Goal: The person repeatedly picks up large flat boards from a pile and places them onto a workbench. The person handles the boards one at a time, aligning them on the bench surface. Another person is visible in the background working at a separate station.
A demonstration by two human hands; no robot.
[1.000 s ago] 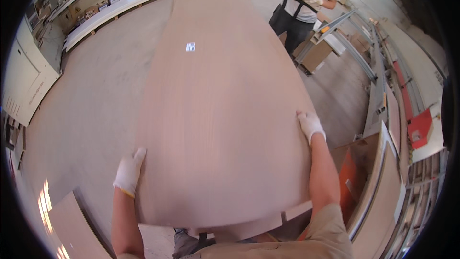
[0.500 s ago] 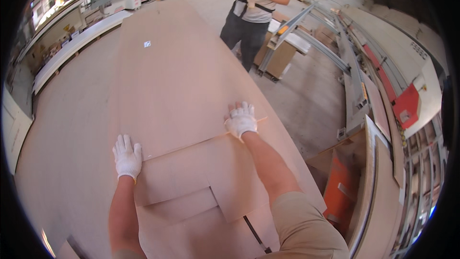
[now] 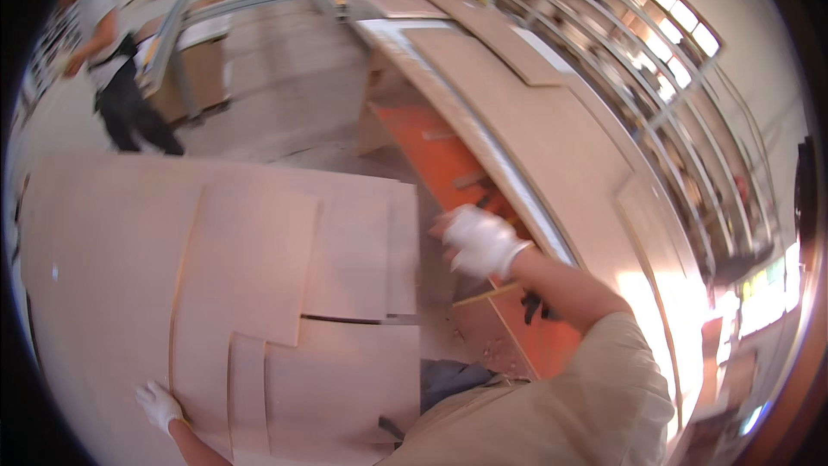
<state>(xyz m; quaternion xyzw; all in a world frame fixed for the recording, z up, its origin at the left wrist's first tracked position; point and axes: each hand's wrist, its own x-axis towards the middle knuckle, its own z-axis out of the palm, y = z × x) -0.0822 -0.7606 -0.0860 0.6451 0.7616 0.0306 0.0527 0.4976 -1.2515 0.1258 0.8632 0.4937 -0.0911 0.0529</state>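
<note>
My left hand [image 3: 158,406], in a white glove, lies open on a stack of flat brown boards, near the lower left. Its fingers rest by the long edge between a large board [image 3: 103,250] and a smaller cut panel [image 3: 250,246] on top. Other cut panels, among them a square-cornered panel [image 3: 345,380], overlap to the right. My right hand [image 3: 485,242], gloved with bare fingertips and somewhat blurred, is in the air past the stack's right edge. Its fingers are slightly bent and apart, and nothing shows in them. Below it is an orange surface [image 3: 431,155] with dark tools.
A long bench [image 3: 604,173] bearing brown boards runs along the right, its pale edge close to my right arm. Metal racks [image 3: 638,86] stand behind it. At the far left a person [image 3: 112,60] stands near a metal frame [image 3: 177,26].
My view has swung to the right. My right hand has left the boards and moved out over the orange surface. My left hand is still on the stack.
</note>
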